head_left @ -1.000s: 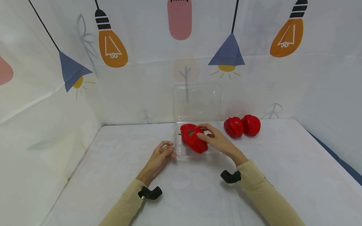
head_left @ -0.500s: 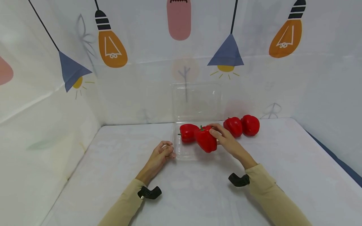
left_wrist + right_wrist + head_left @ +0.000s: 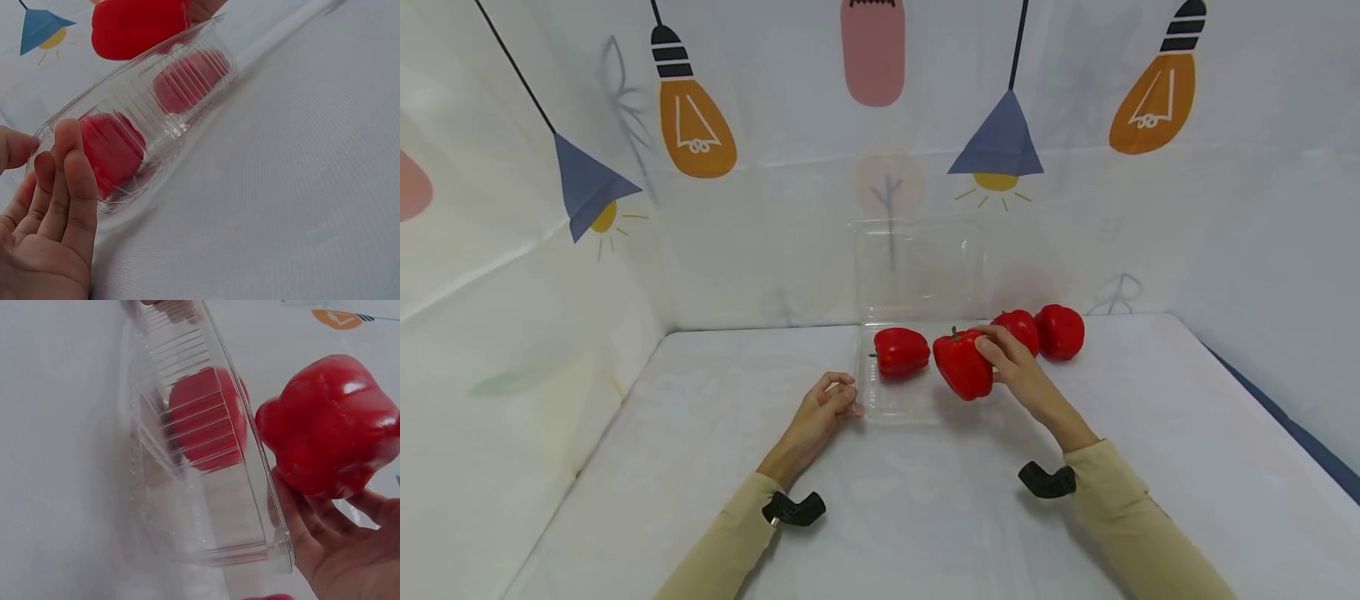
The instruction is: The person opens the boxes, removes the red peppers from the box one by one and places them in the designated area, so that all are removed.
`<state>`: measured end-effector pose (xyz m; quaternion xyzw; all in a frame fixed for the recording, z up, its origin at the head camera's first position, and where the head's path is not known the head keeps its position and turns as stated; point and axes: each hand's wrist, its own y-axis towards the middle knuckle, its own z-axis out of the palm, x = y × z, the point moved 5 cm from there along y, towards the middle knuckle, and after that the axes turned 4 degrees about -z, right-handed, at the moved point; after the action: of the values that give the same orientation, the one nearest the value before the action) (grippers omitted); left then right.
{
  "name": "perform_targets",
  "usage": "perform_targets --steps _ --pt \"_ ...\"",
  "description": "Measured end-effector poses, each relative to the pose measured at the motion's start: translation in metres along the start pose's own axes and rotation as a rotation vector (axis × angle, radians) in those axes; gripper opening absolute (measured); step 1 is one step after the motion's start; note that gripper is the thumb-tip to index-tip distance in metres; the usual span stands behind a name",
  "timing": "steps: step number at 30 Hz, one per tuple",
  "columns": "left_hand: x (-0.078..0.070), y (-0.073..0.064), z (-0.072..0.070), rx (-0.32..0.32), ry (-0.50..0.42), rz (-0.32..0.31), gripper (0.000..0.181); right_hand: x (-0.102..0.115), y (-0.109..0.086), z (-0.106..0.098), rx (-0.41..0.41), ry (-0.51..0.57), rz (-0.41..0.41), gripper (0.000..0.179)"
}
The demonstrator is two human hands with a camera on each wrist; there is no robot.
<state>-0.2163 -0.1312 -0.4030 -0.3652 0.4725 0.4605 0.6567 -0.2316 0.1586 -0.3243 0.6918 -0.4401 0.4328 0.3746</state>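
A clear plastic clamshell container (image 3: pixel 887 404) stands at the table's middle with its lid (image 3: pixel 917 271) upright. One red bell pepper (image 3: pixel 901 352) lies inside it, also seen through the ribbed wall (image 3: pixel 112 150) (image 3: pixel 209 419). My right hand (image 3: pixel 1000 354) grips a second red pepper (image 3: pixel 964 365) just above the container's right rim, and its fingers (image 3: pixel 325 544) cup the held pepper (image 3: pixel 331 425) from below. My left hand (image 3: pixel 838 398) holds the container's near-left corner, thumb and fingers (image 3: pixel 65 181) on either side of the rim.
Two more red peppers (image 3: pixel 1018 327) (image 3: pixel 1060 332) lie side by side on the white table (image 3: pixel 1150 433), just right of the container and behind my right hand. Printed fabric walls close in the back and both sides.
My right hand has carried the red pepper from inside the container up and to the right, to its right rim. The left hand and the other peppers stayed where they were.
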Motion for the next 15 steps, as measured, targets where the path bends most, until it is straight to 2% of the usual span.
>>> perform_targets --steps 9,15 --pt "-0.004 -0.001 0.003 0.028 -0.005 0.021 0.026 -0.003 -0.008 -0.013 -0.051 -0.008 0.001 0.055" --pt "-0.004 -0.003 0.001 0.015 0.01 0.011 0.029 -0.003 -0.01 -0.018 -0.069 -0.009 -0.009 0.054"
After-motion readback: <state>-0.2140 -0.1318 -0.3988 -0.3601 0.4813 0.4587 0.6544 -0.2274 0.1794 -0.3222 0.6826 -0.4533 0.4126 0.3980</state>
